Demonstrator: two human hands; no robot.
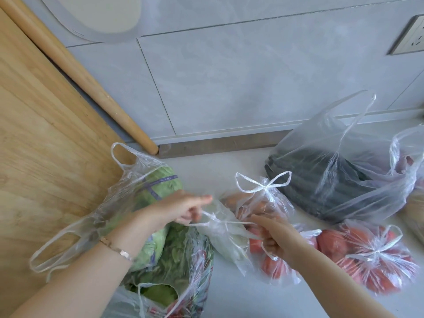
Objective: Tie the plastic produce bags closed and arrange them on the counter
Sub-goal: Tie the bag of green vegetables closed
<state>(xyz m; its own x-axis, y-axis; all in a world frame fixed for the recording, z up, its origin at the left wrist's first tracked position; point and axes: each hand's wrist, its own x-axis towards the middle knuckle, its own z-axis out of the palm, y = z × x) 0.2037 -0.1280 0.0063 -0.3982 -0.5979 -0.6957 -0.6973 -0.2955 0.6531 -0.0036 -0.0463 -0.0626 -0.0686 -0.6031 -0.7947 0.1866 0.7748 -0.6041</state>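
Note:
My left hand [185,208] and my right hand [274,237] each pinch one handle of a clear plastic bag [226,235] with a pale vegetable inside, the handles stretched between them over the counter. Behind it stands a carrot bag [263,203] with its handles knotted in a bow. At the right lies a knotted tomato bag [376,258]. A large untied bag of dark cucumbers [325,180] sits at the back right. On the left an untied bag holds a green cabbage [156,187]. A bag of leafy greens [181,267] lies under my left forearm.
A wooden cutting board [46,145] and a rolling pin [91,81] lean at the left against the grey tiled wall. A wall socket [410,35] is at the top right. Another bag edge [410,157] shows at the far right. White counter [218,166] lies between the bags.

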